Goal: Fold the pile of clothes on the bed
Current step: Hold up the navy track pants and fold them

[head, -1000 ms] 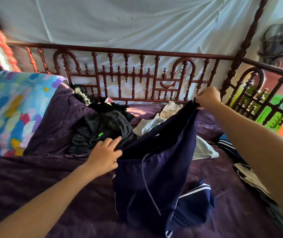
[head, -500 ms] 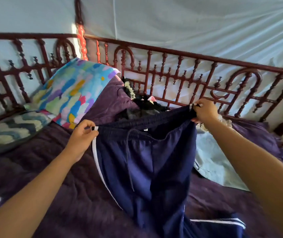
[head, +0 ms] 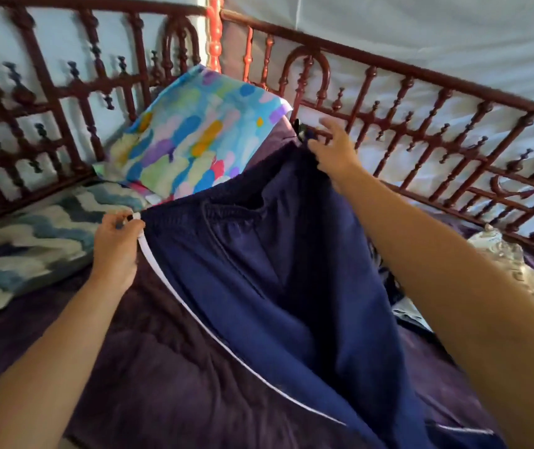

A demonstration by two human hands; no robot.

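Navy track pants (head: 278,286) with a white side stripe are stretched out over the purple bedspread (head: 149,377), waistband toward the pillows. My left hand (head: 116,247) pinches the left end of the waistband at the stripe. My right hand (head: 333,150) pinches the far right end of the waistband with thumb and a finger, the other fingers spread. The pant legs run down to the lower right, out of view. A pale patterned garment (head: 511,264) from the pile shows at the right, mostly hidden behind my right arm.
A multicoloured pillow (head: 200,134) leans against the dark red carved bed rail (head: 421,118). A blue and white zigzag pillow (head: 26,241) lies at the left. White netting hangs behind the rails.
My view has swung left. Both hands have carried the pants' waistband left toward the pillows and lowered it. My right hand's fingers have spread while still pinching.
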